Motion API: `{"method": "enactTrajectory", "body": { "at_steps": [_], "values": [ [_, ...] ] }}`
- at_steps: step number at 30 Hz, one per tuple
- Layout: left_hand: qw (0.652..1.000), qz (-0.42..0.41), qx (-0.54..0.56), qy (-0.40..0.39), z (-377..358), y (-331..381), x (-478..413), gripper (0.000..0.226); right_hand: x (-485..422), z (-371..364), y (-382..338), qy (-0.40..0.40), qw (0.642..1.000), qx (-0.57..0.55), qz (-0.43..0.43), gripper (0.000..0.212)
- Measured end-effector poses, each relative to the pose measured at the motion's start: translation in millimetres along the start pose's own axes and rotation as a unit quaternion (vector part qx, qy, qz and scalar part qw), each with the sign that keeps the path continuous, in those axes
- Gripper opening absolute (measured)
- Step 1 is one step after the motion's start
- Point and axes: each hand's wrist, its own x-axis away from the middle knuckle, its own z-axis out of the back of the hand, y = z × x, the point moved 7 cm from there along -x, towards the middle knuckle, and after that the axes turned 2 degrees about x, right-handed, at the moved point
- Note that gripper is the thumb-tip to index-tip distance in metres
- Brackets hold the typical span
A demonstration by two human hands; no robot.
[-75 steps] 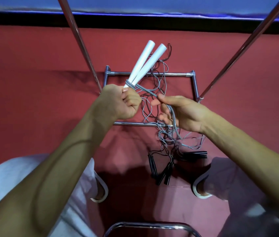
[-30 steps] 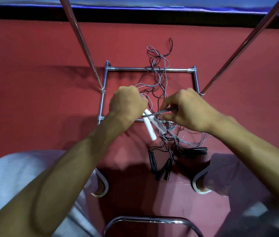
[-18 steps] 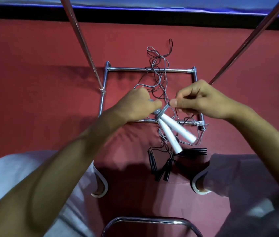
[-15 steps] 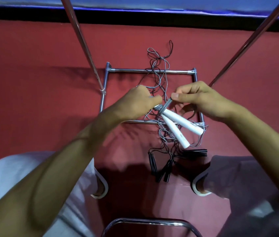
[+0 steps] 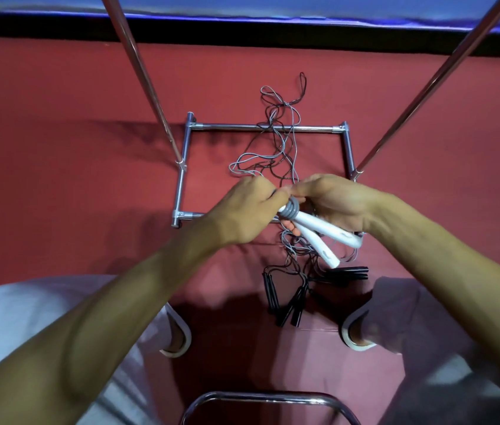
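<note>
Between the fingers (image 5: 274,196), 2 white handles (image 5: 333,232)

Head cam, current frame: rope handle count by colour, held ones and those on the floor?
White handles: 2, gripped by the left hand; the right hand pinches the gray cord coiled round their tops.
Black handles: 6, apparently three pairs on the red floor; the leftmost pair is hard to separate.
Total: 8.
</note>
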Motion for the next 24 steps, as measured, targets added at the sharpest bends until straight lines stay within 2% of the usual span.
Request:
{"method": "enactTrajectory", "body": {
  "at_steps": [3,8,10,21,24],
  "values": [
    [0.999,0.024,0.014,0.018,-3.2,-7.1,-2.1,0.062,-6.2,7.5,1.0,0.086,0.996,0.033,0.001,0.027],
    [0.994,0.046,0.010,0.096,4.7,-7.5,-6.6,0.071,-3.7,13.0,-15.1,0.198,0.974,0.076,0.075,0.038],
    [0.991,0.062,0.014,0.120,7.3,-6.4,-8.4,0.068,-4.6,16.7,-17.4,0.221,0.967,0.091,0.090,0.034],
    [0.990,0.045,0.079,0.108,11.1,-1.7,-11.9,0.053,-5.3,18.9,-23.2,0.198,0.975,-0.035,0.092,0.007],
    [0.986,0.049,0.130,0.094,15.4,-4.4,-14.1,0.050,-9.1,21.6,-26.1,0.176,0.978,-0.076,0.078,0.021]
  ]
}}
